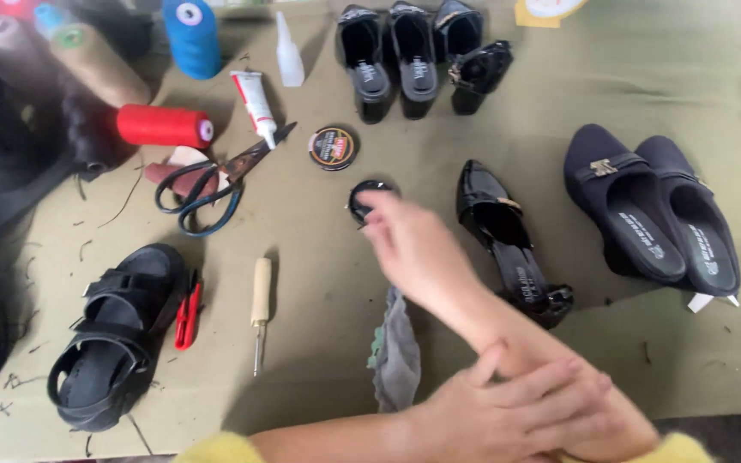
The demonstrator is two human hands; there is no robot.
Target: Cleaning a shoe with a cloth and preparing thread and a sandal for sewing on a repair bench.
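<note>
Reaching toward the middle of the olive-green cloth-covered worktop (645,77), the right hand (409,244) has its fingertips on or just over a small round black open tin (369,199); motion blur there, so can't tell whether the fingers touch it or grip it, but they look loosely together, not clamped. Left hand (508,407), near the front edge, lies flat across the right forearm w/ fingers spread slightly apart, holding nothing else. Just behind the open tin, apart from it, sits a round black tin lid with orange label (334,147). Right of the right hand lies a glossy black pointed heeled shoe (508,240), on its side, close to the wrist. Under the right forearm, toward the front edge, is a crumpled grey rag (396,351). Left of that: a wooden-handled awl (259,309), a small red thread snipper (187,317), and a black strappy sandal (117,334) near the front-left corner. Further back on the left are black-handled scissors (207,189), a white glue tube (255,103), a red thread spool (163,126) lying down, and a blue thread cone (191,36) upright at the back edge. Back centre: a row of black heeled shoes (413,56). Right side: a pair of dark navy suede mules (653,210), side by side, touching.
</note>
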